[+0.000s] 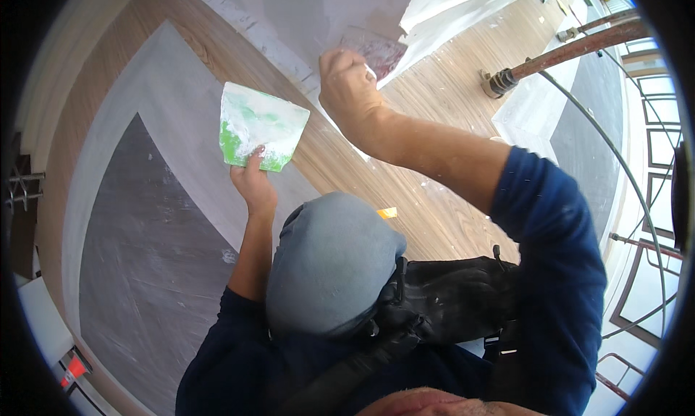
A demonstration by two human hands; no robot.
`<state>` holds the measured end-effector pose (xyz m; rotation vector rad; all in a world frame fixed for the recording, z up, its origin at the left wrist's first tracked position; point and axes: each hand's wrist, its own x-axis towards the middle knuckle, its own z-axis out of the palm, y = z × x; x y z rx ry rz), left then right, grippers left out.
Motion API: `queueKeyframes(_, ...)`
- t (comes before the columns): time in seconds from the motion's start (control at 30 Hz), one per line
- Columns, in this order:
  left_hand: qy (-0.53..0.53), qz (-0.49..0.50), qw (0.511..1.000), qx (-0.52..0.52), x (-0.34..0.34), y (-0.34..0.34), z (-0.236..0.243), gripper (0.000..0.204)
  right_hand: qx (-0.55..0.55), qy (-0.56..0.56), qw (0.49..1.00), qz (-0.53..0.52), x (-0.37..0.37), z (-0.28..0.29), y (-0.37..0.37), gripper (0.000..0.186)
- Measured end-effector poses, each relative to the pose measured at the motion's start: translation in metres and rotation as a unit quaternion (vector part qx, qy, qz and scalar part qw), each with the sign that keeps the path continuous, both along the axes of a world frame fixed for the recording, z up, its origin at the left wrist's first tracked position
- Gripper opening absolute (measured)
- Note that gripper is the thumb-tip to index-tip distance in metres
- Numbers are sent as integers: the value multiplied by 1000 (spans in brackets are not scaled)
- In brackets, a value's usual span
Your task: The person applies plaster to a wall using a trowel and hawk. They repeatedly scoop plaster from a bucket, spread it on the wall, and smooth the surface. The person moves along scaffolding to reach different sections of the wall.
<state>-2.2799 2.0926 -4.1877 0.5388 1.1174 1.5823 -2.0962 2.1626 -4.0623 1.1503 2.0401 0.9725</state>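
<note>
My left hand grips a green plastic plate from its lower edge, thumb on top. White filler covers most of its upper face. Further ahead, my right hand is curled around a putty knife whose wide, stained blade lies at the wall; the fingers hide its handle. The blade appears to touch the wall surface, though exact contact is hard to make out. The wall shows pale grey and white patches of filler. Nothing joins the two tools; the plate is held apart from the wall, left of the knife.
White sheeting runs along the wall's right part. Rusty scaffold tubes and a hanging cable are on the right. Wood-look floor meets grey panels. A yellow scrap lies near my knee; a black bag hangs at my waist.
</note>
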Motion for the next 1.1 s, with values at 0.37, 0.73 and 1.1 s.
queueKeyframes(0.37,-15,-6,1000,-16,3,2,12,38,-209,273,938,44,41,49,-54,34)
queueKeyframes(0.73,2,-26,1000,1,4,-7,15,40,-94,37,992,81,-2,87,-25,14)
queueKeyframes(1.1,14,-31,999,-16,68,2,77,41,-121,857,407,-292,232,67,-91,35)
